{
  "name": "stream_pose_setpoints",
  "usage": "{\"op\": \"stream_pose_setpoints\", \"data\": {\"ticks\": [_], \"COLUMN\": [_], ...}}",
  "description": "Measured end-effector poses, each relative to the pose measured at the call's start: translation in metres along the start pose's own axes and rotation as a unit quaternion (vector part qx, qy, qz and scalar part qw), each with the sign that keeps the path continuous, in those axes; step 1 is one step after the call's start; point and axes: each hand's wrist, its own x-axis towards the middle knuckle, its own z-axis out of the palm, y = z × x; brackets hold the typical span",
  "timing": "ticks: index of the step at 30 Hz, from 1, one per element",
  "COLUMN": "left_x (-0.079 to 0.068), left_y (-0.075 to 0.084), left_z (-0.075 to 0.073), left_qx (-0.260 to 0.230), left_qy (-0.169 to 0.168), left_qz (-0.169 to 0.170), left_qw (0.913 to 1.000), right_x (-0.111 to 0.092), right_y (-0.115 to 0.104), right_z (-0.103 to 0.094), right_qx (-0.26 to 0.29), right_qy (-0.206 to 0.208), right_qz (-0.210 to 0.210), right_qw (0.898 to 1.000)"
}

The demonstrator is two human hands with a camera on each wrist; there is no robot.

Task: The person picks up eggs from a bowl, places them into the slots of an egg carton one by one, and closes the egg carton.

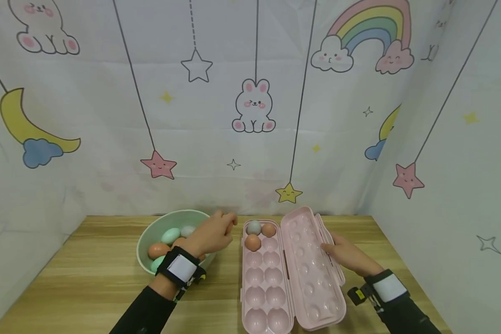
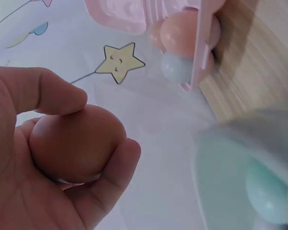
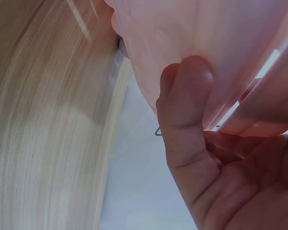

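My left hand (image 1: 210,234), above the right side of a pale green bowl (image 1: 142,253), holds a brown egg (image 2: 77,143) between thumb and fingers. The head view hides that egg behind the hand. Green, brown and pale eggs lie in the bowl. To its right stands a pink egg carton (image 1: 264,268) with its lid swung to the right. A grey-blue egg (image 1: 253,227) and two brown eggs, one in the back row (image 1: 269,230) and one in the second row (image 1: 253,242), sit in its far cups. My right hand (image 1: 348,254) grips the right edge of the lid (image 1: 306,273).
Bowl and carton both stand on a wood-grain table (image 1: 87,278). Behind it hangs a white backdrop (image 1: 217,185) printed with stars, rabbits and a rainbow. Another white panel (image 1: 451,241) borders the table on the right.
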Motion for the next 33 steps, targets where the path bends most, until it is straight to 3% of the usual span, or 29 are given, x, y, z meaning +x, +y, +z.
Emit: {"op": "stream_pose_setpoints", "data": {"ticks": [3,10,14,20,25,33], "left_x": [0.007,0.023,0.033,0.046,0.052,0.057], "left_y": [0.008,0.019,0.022,0.027,0.031,0.037], "left_z": [0.007,0.032,0.047,0.073,0.088,0.098], "left_qx": [-0.006,-0.036,-0.031,-0.007,0.002,0.037], "left_qy": [0.000,-0.049,-0.056,-0.042,-0.039,-0.016], "left_qz": [0.005,0.016,0.042,0.079,0.075,0.082], "left_qw": [1.0000,0.9980,0.9971,0.9960,0.9964,0.9958], "right_x": [0.000,0.001,0.001,0.001,0.000,0.000], "right_y": [0.001,0.002,0.003,0.004,0.004,0.002], "right_z": [-0.001,0.000,0.000,-0.001,-0.002,-0.003], "right_qx": [0.003,0.008,0.002,0.002,0.006,0.009], "right_qy": [-0.005,-0.006,-0.003,-0.007,-0.006,-0.010], "right_qz": [-0.005,-0.010,-0.009,-0.017,-0.021,-0.019], "right_qw": [1.000,1.000,1.000,1.000,1.000,1.000]}}
